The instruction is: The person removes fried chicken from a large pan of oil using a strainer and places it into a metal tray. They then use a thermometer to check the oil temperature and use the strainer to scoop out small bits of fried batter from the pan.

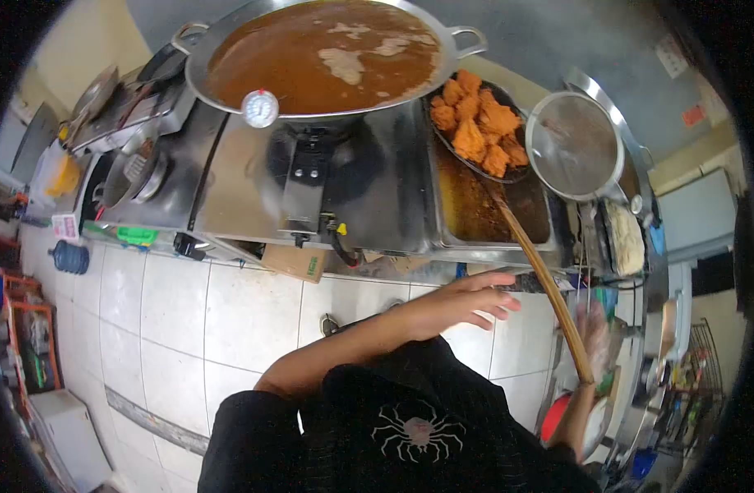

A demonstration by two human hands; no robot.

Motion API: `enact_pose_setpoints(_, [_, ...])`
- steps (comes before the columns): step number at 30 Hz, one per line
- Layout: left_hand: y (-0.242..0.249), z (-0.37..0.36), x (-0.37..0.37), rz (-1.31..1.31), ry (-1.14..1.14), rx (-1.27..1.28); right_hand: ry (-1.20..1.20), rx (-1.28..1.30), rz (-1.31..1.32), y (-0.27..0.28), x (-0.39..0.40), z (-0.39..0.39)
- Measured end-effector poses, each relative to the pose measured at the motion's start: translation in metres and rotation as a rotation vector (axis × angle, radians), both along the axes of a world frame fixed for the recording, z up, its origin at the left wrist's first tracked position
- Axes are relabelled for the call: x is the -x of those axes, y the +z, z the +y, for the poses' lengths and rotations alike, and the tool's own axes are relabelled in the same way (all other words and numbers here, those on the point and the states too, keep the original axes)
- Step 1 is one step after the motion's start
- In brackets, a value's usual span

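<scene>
My left hand (471, 302) reaches out over the floor in front of the counter, fingers spread and nothing in them. My right hand (591, 333) is at the right, smeared by motion, apparently under clear plastic; its fingers cannot be made out. Across it, close to my right wrist, runs the long wooden handle (545, 283) of a dark strainer (475, 171). Orange-brown fried chicken pieces (479, 123) fill that strainer, which rests over an oily metal tray (492, 220). Beside it lies a round fine-mesh sieve (576, 145).
A large wok (198, 82) of brown oil with pale foam stands ahead, a dial thermometer (260, 108) at its rim. Pans (118, 185) and a spatula sit left on the steel counter (237, 172). Below are a cardboard box (290, 261) and a blue water jug (69, 257).
</scene>
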State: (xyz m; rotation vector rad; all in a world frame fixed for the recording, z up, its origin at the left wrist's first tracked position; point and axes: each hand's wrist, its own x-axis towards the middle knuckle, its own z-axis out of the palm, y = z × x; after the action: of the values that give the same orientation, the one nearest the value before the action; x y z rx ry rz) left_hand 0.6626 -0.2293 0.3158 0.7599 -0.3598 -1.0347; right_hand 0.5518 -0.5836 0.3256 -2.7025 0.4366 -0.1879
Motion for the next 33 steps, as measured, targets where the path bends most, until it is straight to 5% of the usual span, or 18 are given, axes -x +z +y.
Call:
enact_pose_setpoints(1, [-0.001, 0.022, -0.001, -0.092, 0.030, -0.046, -0.044, -0.157, -0.130, -0.045, 0.012, -0.010])
enact_pose_setpoints(3, [-0.007, 0.063, -0.004, -0.129, 0.090, -0.104, -0.129, 0.232, -0.056, -0.102, 0.033, -0.003])
enact_pose_setpoints(6, [-0.031, 0.124, -0.001, -0.130, 0.322, -0.268, -0.074, 0.130, -0.163, -0.187, 0.053, -0.017])
enact_pose_setpoints(9, [-0.062, 0.175, 0.012, -0.088, 0.592, -0.455, -0.180, 0.331, -0.189, -0.177, 0.068, 0.024])
enact_pose_setpoints(11, [-0.091, 0.203, 0.023, 0.031, 0.746, -0.603, -0.174, 0.229, -0.233, -0.172, 0.062, 0.032])
enact_pose_setpoints(13, [-0.109, 0.225, 0.029, 0.052, 0.846, -0.631, -0.356, 0.093, 0.157, -0.167, 0.059, 0.016])
enact_pose_setpoints(15, [-0.114, 0.231, 0.027, 0.077, 0.963, -0.645, -0.272, 0.020, 0.015, -0.173, 0.059, -0.007])
enact_pose_setpoints(17, [-0.103, 0.224, 0.016, -0.494, 1.339, -0.875, -0.089, -0.119, -0.248, -0.180, 0.061, -0.031])
enact_pose_setpoints(18, [-0.081, 0.222, 0.009, -0.576, 1.397, -0.868, -0.008, -0.492, -0.423, -0.169, 0.064, -0.039])
enact_pose_setpoints(21, [-0.021, 0.231, -0.027, -1.308, 1.489, -1.158, -0.119, -0.711, -0.360, -0.123, 0.031, -0.089])
enact_pose_setpoints(23, [0.023, 0.232, -0.050, -1.521, 1.504, -1.280, -0.172, 0.327, 0.112, 0.000, -0.008, -0.014])
enact_pose_setpoints(25, [0.043, 0.238, -0.074, -1.599, 1.561, -1.329, 0.003, -0.212, -0.188, 0.062, -0.044, 0.003])
enact_pose_setpoints(27, [0.057, 0.244, -0.092, -1.731, 1.502, -1.419, 0.401, 1.002, -0.339, 0.093, -0.092, -0.022])
enact_pose_setpoints(29, [0.058, 0.246, -0.103, -1.763, 1.466, -1.457, 0.318, 0.950, -0.036, 0.130, -0.144, -0.023])
enact_pose_setpoints(31, [0.059, 0.246, -0.110, -1.806, 1.422, -1.498, 0.389, 0.787, -0.156, 0.168, -0.192, 0.035])
enact_pose_setpoints(33, [0.058, 0.246, -0.112, -1.805, 1.330, -1.586, 0.322, 0.774, -0.003, 0.197, -0.235, 0.094])
